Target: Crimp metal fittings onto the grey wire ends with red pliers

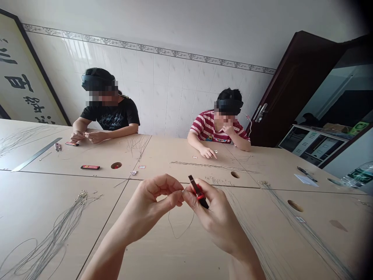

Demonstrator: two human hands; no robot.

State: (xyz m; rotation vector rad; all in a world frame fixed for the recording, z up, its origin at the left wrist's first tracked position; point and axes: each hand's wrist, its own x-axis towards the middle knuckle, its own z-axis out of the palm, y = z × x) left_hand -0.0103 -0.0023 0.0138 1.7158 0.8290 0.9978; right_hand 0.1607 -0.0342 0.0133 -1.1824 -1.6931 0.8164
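My left hand (155, 198) pinches the end of a thin grey wire (180, 229) that loops down below both hands above the table. My right hand (214, 212) is closed round a small black and red tool (198, 191), its black tip pointing up and left. The fingertips of both hands meet at the wire's end, just above the beige table (163, 159).
Bundles of thin wire (55, 237) lie at my left and along the right side (305, 229). Two other people sit across the table, hands near small parts. A red and black tool (90, 167), a metal ruler (35, 155), table holes (116, 165) and a bottle (359, 175) are about.
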